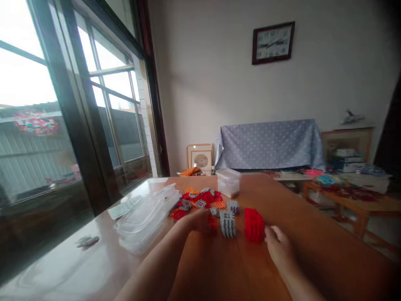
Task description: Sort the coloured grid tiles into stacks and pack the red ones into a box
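My left hand [200, 220] reaches over the table, its blurred fingers curled at an orange plastic piece [212, 224]. To the right of it stands a curved grey stack of interlocking plastic pieces [228, 224]. Beyond that sits a similar red stack [254, 225]. Close against the red stack's right side is my right hand [278, 243], thumb and fingers drawn together; what lies between them, if anything, is too small to tell. Behind the stacks are a smaller grey block [233, 207] and a pile of loose red, orange and grey pieces [200, 198].
Clear plastic lids and containers [142, 221] lie left of the pile. A lidded clear box [228, 184] stands at the back of the brown table [310, 234]. A small blurred object [87, 241] rests at the left. Glass windows flank the table's left side; a low wooden table [360, 205] stands right.
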A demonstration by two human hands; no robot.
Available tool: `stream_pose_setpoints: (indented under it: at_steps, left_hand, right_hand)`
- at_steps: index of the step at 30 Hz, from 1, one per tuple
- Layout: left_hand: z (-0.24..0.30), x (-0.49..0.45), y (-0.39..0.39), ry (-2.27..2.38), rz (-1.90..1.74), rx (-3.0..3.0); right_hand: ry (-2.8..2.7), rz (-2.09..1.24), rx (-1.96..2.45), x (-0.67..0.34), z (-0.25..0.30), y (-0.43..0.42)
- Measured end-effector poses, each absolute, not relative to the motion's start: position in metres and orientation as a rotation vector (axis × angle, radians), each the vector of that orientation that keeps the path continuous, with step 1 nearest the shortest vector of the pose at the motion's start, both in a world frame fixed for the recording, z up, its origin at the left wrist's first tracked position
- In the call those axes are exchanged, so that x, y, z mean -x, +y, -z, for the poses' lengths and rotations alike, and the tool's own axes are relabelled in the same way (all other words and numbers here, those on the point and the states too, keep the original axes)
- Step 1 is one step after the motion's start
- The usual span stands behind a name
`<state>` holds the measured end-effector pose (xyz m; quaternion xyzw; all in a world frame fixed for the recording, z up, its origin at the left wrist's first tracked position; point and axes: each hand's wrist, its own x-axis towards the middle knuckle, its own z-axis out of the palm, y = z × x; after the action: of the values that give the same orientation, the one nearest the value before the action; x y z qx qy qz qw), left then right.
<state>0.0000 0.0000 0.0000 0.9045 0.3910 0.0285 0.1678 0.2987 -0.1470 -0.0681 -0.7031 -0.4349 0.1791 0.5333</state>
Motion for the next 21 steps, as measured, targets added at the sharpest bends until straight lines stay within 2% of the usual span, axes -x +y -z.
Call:
stream_pose_setpoints:
  at_steps: [11,21]
  left_hand:
    - [-0.006,0.034,-0.014,1.269,-0.060,-2.546]
    - [-0.008,0.043,-0.027,1.314,-0.186,-2.415]
  right_hand:
    - [-1.114,-0.375,1.823,-0.299,0.062,-0.148]
    - [-1.139,-0.400,1.937,-0.302,0.063,-0.149]
